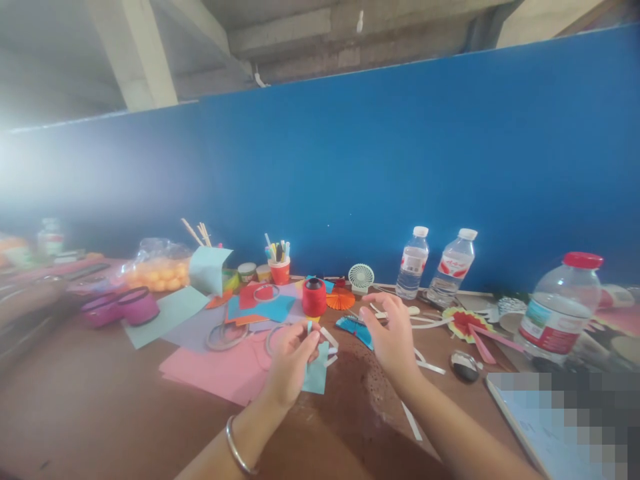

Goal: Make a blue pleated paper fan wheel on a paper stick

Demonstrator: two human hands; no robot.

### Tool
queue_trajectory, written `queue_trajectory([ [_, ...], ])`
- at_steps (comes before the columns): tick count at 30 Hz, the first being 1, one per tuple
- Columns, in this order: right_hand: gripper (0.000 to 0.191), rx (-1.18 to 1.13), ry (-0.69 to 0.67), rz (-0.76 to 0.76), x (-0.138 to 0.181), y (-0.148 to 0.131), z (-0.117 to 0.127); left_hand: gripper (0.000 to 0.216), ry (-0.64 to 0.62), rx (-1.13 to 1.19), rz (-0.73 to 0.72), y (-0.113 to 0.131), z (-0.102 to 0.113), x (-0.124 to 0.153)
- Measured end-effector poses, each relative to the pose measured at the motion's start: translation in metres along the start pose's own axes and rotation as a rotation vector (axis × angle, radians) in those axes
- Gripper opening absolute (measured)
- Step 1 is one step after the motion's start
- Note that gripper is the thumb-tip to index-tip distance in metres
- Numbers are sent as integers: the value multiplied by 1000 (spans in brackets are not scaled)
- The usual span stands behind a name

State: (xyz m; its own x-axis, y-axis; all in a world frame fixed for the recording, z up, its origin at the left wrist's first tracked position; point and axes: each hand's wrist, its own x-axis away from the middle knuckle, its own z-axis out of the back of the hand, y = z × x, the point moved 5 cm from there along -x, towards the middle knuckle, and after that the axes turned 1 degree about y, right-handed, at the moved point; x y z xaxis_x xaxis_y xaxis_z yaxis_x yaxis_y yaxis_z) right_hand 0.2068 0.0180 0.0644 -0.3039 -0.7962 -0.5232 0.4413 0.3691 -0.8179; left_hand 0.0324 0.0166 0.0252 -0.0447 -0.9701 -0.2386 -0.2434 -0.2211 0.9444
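There are two hands (293,360) (394,337), two side-by-side bottles (412,263) (453,267), one red-capped bottle (557,317), one white fan (361,275) and one red spool (314,300).

The paper slip (317,375) is pale turquoise, the spool (314,302) red.

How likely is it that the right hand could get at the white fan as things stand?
Probably yes: the right hand looks empty, and the white fan stands just beyond it, with nothing tall seen between them.
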Motion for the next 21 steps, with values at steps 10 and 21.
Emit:
queue_trajectory([
  [10,6,-120,-398,34,20,-19,-27,13,-67,-110,-3,3,-3,3],
  [21,7,-308,-426,-40,26,-16,-31,27,116,-18,36,-4,2,2],
])
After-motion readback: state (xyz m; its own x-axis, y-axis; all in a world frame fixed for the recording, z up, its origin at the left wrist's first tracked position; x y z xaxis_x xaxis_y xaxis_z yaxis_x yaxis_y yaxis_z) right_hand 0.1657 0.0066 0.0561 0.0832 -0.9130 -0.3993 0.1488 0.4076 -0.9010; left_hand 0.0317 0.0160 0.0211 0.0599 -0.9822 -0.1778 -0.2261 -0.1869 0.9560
